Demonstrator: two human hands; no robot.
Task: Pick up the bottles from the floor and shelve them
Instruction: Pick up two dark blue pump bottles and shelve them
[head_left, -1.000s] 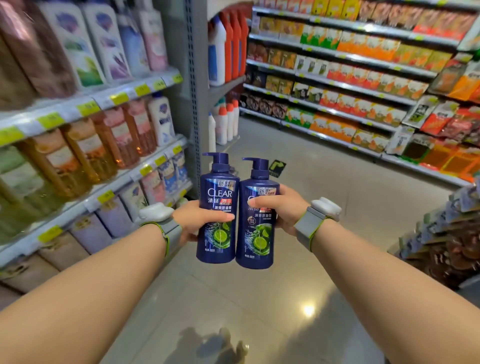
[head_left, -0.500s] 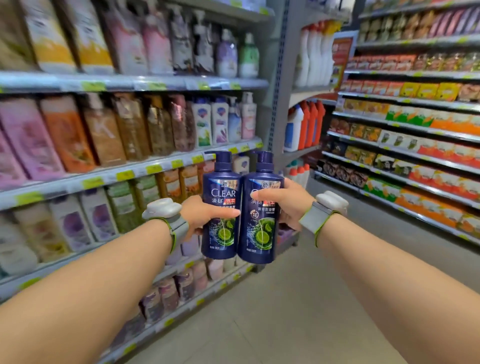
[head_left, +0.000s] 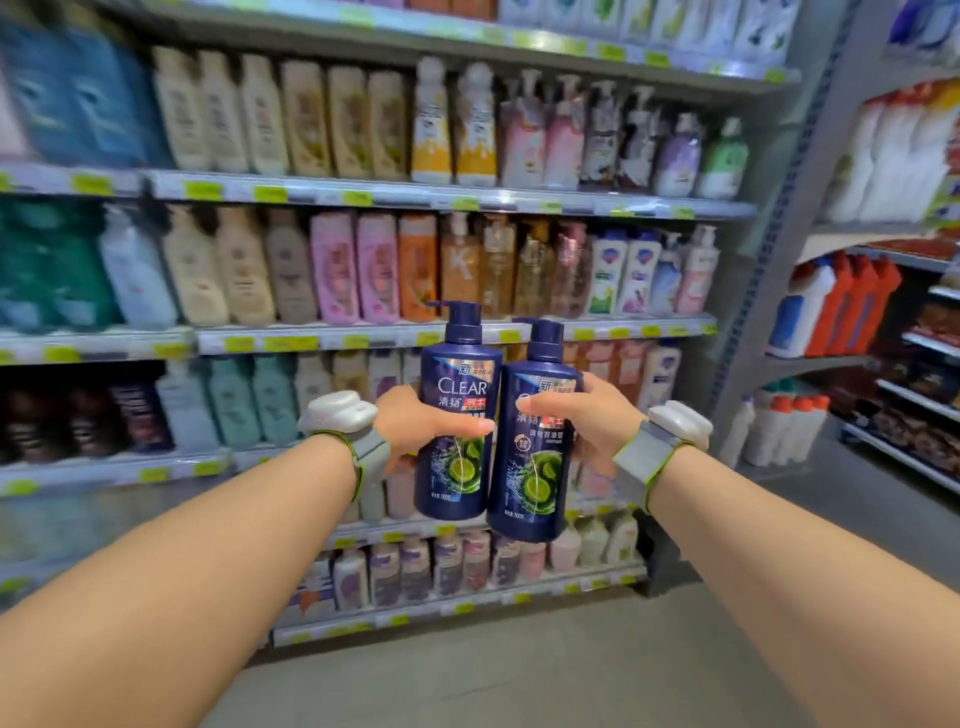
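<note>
The left hand (head_left: 415, 431) wraps round one dark-blue Clear shampoo pump bottle (head_left: 457, 415), the right hand (head_left: 582, 421) round a second Clear bottle (head_left: 535, 441). Both bottles stand upright, long axes vertical, sides touching, held out in front of the shampoo shelving (head_left: 363, 340). The shelving lies straight ahead of both hands and is packed with bottles; through the blur I see no open slot.
</note>
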